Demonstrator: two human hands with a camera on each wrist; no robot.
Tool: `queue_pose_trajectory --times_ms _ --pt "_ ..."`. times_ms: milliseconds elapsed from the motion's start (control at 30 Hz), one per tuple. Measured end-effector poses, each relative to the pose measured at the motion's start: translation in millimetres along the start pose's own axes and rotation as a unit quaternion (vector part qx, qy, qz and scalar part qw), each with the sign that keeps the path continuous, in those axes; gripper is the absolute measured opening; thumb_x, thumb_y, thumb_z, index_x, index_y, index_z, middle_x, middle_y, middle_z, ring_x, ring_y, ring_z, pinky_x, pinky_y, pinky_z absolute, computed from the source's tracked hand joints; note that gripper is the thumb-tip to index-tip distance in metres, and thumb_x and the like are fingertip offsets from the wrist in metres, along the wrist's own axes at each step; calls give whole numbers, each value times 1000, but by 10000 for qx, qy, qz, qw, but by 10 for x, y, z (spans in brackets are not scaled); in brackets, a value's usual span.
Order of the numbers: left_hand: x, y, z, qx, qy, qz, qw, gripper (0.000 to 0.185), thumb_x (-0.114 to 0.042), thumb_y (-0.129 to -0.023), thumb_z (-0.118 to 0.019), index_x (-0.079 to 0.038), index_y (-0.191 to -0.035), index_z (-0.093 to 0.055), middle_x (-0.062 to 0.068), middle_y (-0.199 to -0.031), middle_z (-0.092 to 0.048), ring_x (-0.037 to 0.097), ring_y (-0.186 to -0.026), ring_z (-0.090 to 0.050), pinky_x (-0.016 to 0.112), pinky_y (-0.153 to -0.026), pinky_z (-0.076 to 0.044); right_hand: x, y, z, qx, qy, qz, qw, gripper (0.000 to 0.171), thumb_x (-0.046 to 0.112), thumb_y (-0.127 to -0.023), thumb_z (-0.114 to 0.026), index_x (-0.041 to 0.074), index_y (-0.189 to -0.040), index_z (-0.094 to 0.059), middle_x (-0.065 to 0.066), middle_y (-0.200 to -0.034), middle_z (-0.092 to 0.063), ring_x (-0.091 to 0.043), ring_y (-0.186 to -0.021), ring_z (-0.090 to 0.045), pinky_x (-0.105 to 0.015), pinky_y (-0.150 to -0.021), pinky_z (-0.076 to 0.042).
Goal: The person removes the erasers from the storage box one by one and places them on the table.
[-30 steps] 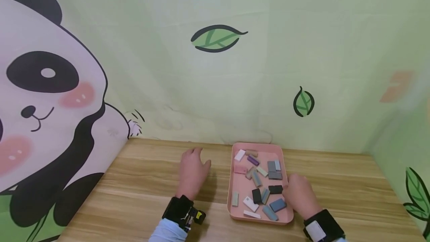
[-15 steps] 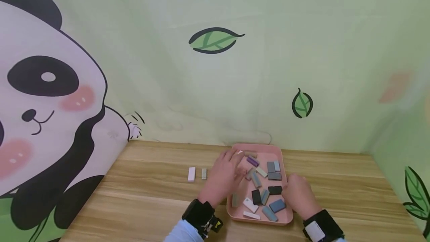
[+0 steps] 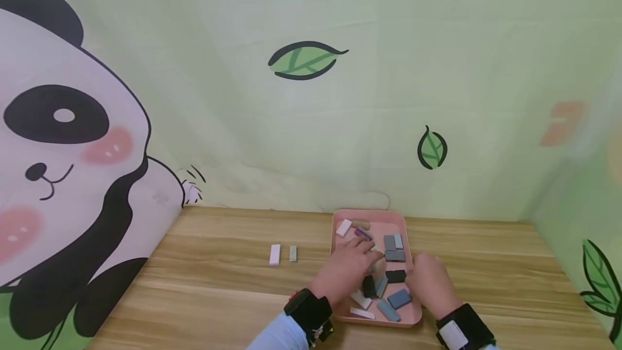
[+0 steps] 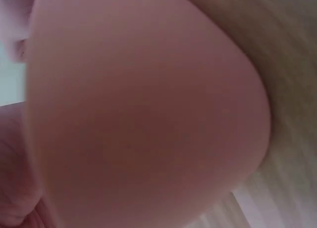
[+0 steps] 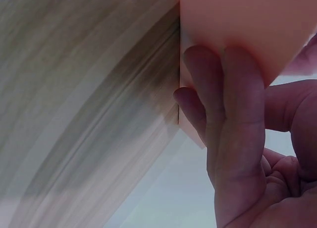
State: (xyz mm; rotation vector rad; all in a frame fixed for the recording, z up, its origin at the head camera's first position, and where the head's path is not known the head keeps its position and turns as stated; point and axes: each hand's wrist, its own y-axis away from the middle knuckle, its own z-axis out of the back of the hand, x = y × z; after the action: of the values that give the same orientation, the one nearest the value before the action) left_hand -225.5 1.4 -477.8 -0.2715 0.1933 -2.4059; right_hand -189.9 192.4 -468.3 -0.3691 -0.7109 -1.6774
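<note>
Pink tray (image 3: 381, 225) of small blocks (image 3: 399, 298) sat on the wooden table (image 3: 218, 269), right hand (image 3: 431, 281) gripping its right edge. Left hand (image 3: 346, 268) was in over the blocks, no telling if its fingers actually had one.

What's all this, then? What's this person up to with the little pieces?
A person's right hand holds the right side of a pink tray, while the left hand reaches over the small blocks inside it; whether it grips one is hidden. A white block and a grey-green block lie apart on the table, left of the tray.
</note>
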Motion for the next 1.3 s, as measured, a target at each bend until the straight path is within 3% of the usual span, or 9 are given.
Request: queue_pose_trajectory --times_ms 233,400,633,867,1067,1300 --pt "-61 -35 -39 573 45 -211 9981 37 -8 -86 -64 -28 -117 -63 -7 -117 -61 12 -115 -52 26 -103 -40 14 9 11 90 -91 -95 9999 23 -1 -82 -52 -10 -102 -58 -10 -73 -57 -16 -56 -57 -25 -45 -44" --pt "-91 -58 -64 598 -55 -240 9979 36 -6 -86 -63 -31 -111 -65 -9 -117 -62 15 -119 -51 29 -106 -37 16 5 7 16 -26 -8 10000 22 -1 -83 -53 -10 -102 -58 -10 -74 -58 -16 -57 -56 -26 -45 -45" --pt "-97 -55 -89 681 -223 -174 9973 23 -14 -86 -65 -29 -103 -68 -9 -105 -65 10 -99 -54 20 -91 -45 5 0 -3 35 77 6 10000 23 -1 -82 -53 -10 -103 -57 -11 -76 -57 -16 -59 -56 -27 -47 -45" --pt "-83 -51 -121 744 -503 -95 9959 22 -18 -82 -70 -30 -101 -68 -9 -96 -66 9 -87 -52 18 -80 -47 13 -1 1 14 115 7 9999 23 -1 -83 -53 -11 -103 -58 -11 -76 -57 -16 -59 -56 -27 -47 -45" --pt "-49 5 -33 557 -309 -29 9980 20 -15 -83 -69 -30 -97 -69 -9 -91 -65 8 -80 -49 17 -69 -44 43 22 14 13 182 -15 9998 24 -2 -81 -54 -11 -103 -57 -12 -78 -57 -17 -61 -56 -27 -48 -45" --pt "98 92 137 172 -57 142 9997 18 -18 -85 -67 -25 -102 -70 -8 -97 -66 11 -90 -55 22 -80 -47 40 27 8 -10 171 5 9999 22 -2 -81 -54 -11 -101 -58 -11 -77 -58 -17 -60 -56 -27 -47 -45"
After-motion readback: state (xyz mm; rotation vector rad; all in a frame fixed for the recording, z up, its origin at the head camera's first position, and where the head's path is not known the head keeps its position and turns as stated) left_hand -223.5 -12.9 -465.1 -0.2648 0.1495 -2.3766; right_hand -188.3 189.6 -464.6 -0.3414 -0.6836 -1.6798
